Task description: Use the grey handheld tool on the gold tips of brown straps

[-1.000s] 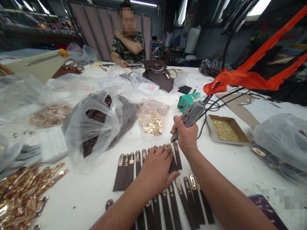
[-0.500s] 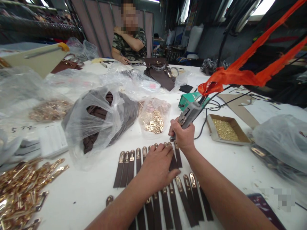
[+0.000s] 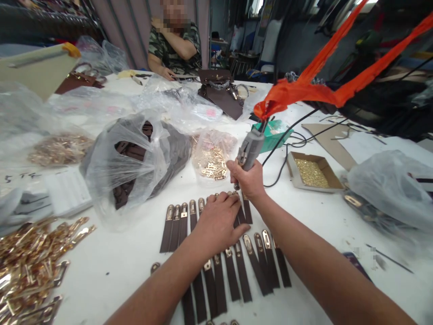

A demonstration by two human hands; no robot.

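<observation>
Head view: right hand [image 3: 248, 180] grip closed around grey electric screwdriver [image 3: 250, 146], tip down at upper row of brown leather straps [image 3: 184, 221]. Left hand [image 3: 216, 223] flat, fingers spread, pressing the straps on white table [image 3: 118, 266]. Clear plastic bag [image 3: 213, 155] of gold fittings just beyond; cardboard box [image 3: 311, 174] of screws right.

We press our left hand [image 3: 218, 221] flat on the brown straps [image 3: 179, 225] (gold-tipped, laid in rows) while our right hand [image 3: 248, 180] grips the grey electric screwdriver [image 3: 249, 146] upright.

Bright, even overhead light, soft shadows; wide-angle edges bend and blur.
</observation>
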